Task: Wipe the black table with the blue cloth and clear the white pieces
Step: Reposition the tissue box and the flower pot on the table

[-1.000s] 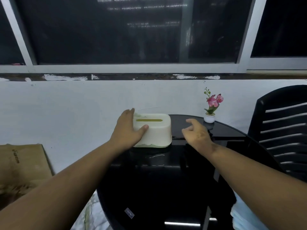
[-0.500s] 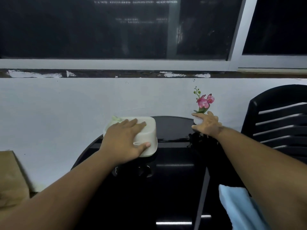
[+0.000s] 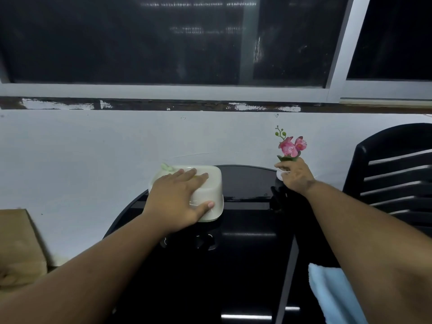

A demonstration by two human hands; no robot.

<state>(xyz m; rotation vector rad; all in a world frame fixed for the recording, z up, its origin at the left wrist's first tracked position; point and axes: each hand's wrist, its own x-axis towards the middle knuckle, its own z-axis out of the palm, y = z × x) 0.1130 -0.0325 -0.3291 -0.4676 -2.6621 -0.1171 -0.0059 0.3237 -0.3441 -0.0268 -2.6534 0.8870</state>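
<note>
A round black table (image 3: 247,230) stands against the white wall. At its far left sits a white tissue box (image 3: 211,183) with a green base. My left hand (image 3: 180,199) lies flat over the box top, thumb pressed against its front side. At the far right a small white pot (image 3: 279,175) holds a pink orchid (image 3: 292,146). My right hand (image 3: 295,177) is wrapped around that pot. A light blue cloth (image 3: 332,293) lies at the near right, partly under my right forearm.
A black plastic chair (image 3: 392,174) stands to the right of the table. A brown cardboard box (image 3: 18,244) sits on the floor at the left. The wall and a dark window run close behind the table.
My left hand slid from the box's side onto its top, and the box shifted left. My right hand reached back to the flower pot and closed on it.
</note>
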